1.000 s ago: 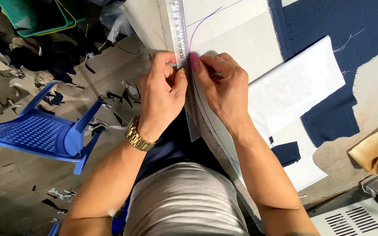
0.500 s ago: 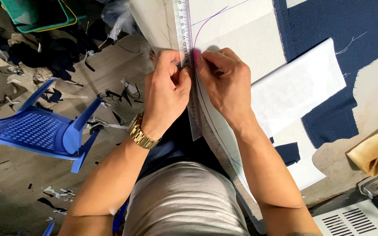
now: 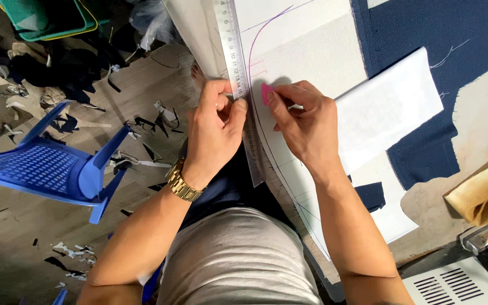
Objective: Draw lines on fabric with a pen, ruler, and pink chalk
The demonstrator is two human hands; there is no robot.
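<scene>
I see my left hand (image 3: pixel 217 127) pinching the ruler (image 3: pixel 234 51) flat on the white fabric (image 3: pixel 306 56) at the table's edge. My right hand (image 3: pixel 306 127) grips pink chalk (image 3: pixel 266 93) just beside the ruler, on the drawn curve. The green crate (image 3: pixel 57 22) on the floor holds something pale; I cannot tell what. The blue chair (image 3: pixel 46 166) stands nearby.

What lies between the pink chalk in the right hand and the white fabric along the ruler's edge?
Nothing visible does. The right hand pinches the pink chalk with its tip at the white fabric, just right of the metal ruler, which the left hand presses down. The purple curved line ahead lies uncovered.
</scene>
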